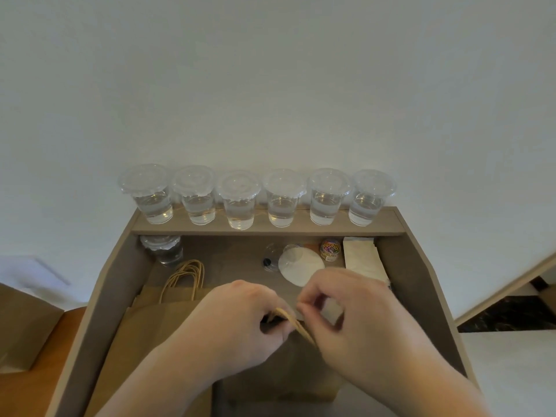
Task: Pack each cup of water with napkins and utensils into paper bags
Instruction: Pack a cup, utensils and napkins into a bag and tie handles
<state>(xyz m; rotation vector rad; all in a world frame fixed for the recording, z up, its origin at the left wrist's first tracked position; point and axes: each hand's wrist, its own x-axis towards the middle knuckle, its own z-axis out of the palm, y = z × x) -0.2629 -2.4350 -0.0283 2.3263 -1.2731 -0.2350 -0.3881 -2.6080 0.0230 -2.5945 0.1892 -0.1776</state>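
Both hands' fingers (278, 319) pinch bag handle (296, 325) between them.

Six lidded cups (255, 197) of water line the shelf (391, 230), a seventh (164, 251) below at the left. Both hands meet over a paper bag (301, 371): the left hand (237, 320) and right hand (355, 314) pinch its twisted handle (296, 325). More bags (150, 320) lie left, napkins (361, 257) back right.

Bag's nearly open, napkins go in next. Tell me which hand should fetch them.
Right. The napkin stack lies at the desk's far right, just beyond the right hand. The left hand would have to cross over; it can keep holding the paper bag.
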